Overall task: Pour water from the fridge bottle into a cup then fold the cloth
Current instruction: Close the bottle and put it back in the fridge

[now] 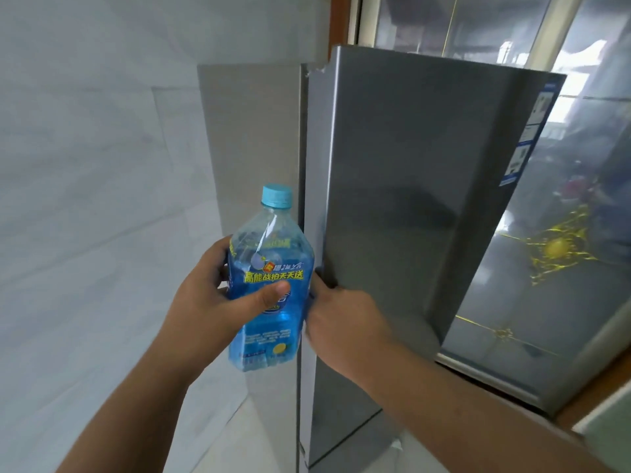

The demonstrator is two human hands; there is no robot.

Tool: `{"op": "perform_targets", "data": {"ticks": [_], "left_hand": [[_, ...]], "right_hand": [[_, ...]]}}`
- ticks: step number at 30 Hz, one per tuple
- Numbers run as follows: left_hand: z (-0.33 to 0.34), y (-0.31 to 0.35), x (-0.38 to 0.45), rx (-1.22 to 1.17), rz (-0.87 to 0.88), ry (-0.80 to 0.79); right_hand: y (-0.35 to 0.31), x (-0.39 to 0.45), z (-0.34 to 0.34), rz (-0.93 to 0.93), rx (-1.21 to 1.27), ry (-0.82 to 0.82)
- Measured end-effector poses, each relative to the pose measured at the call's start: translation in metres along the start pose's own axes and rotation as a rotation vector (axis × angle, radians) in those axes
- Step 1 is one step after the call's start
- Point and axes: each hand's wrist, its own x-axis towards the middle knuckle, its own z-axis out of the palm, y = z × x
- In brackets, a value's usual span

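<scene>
- A person's left hand (208,295) holds a clear plastic bottle (269,285) upright in front of a grey fridge (409,199). The fingers wrap round the back of the bottle, and the thumb lies across the front of its blue label.
- The bottle has a light blue screw cap (277,195), which is on. The blue label carries yellow Chinese lettering and a small lemon picture near the bottom. The clear upper part shows liquid inside.
- The right hand (341,319) is just to the right of the bottle, at the edge of the fridge door (392,206). Its fingertips curl round that edge and are hidden behind it, so the exact grip cannot be seen.
- The fridge door stands only narrowly apart from the fridge body.
- A pale tiled wall (95,165) fills the left side.
- To the right, behind the fridge, is a glass panel (560,254) with a yellow starburst decoration, set in a wooden frame.
</scene>
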Motion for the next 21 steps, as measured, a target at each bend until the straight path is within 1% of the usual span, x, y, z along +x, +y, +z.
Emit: {"op": "perform_targets", "data": {"ticks": [3, 8, 11, 13, 18, 21], "left_hand": [[-0.004, -0.008, 0.005, -0.020, 0.000, -0.068], [-0.006, -0.021, 0.015, -0.114, -0.031, -0.170], [-0.008, -0.021, 0.021, -0.127, -0.030, -0.228], [-0.011, -0.022, 0.025, -0.130, -0.023, -0.248], [-0.014, -0.032, 0.026, -0.120, 0.002, -0.291], [-0.007, -0.035, 0.021, -0.118, 0.018, -0.336]], "right_hand": [[-0.008, -0.004, 0.008, 0.072, 0.027, 0.041], [-0.022, -0.011, 0.012, 0.214, 0.047, 0.046], [-0.027, -0.012, 0.011, 0.283, 0.039, 0.064], [-0.030, -0.013, 0.009, 0.308, 0.026, 0.038], [-0.033, -0.037, 0.000, 0.350, -0.004, 0.054], [-0.040, -0.057, -0.019, 0.455, 0.062, 0.004]]}}
